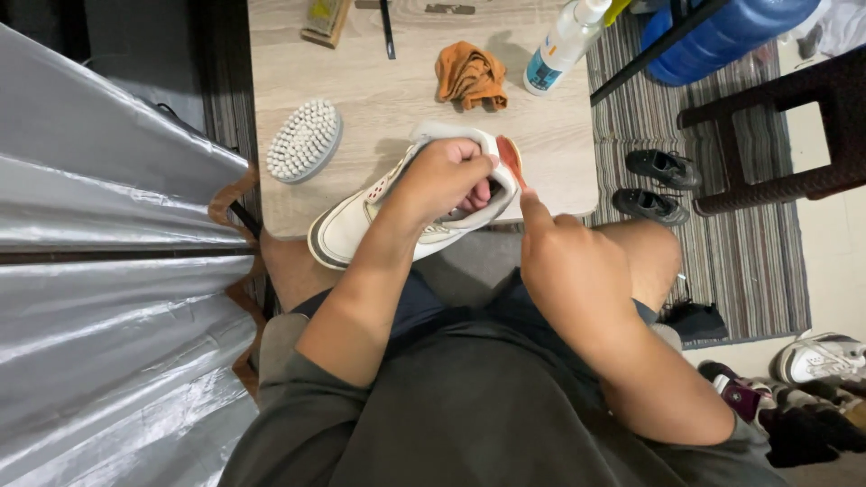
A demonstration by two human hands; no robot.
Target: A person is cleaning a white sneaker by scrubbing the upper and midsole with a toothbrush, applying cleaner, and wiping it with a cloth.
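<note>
Two hands at work: we hold one shoe over the near edge of the bench (379,99), above our lap.
Far left: silver sheeting (99,271) hangs beside us, well apart from the work.
Brush: a white-bristled brush (305,140) lies on the bench, bristles up, near the toe of the shoe but not touching it.
Shoe: the white sneaker (361,221) is tilted, toe toward our left, heel with its orange patch toward the right, resting partly on the bench edge.
Left hand: our left hand (442,176) has its fingers (476,191) curled into the shoe's opening, gripping the collar.
Cloth: an orange cloth (470,76) lies crumpled farther back on the bench, untouched.
Right hand: our right hand (564,257) sits just beside the heel, thumb raised toward the orange patch, the other fingers folded under; we cannot tell whether it holds anything.
Bottle: a white spray bottle (561,47) lies at the bench's far right.
Floor, right: dark shoes (663,167) on a striped rug.
Step, as we judge it: steadying and inspecting the heel; any next move needs the left grip kept firm.
</note>
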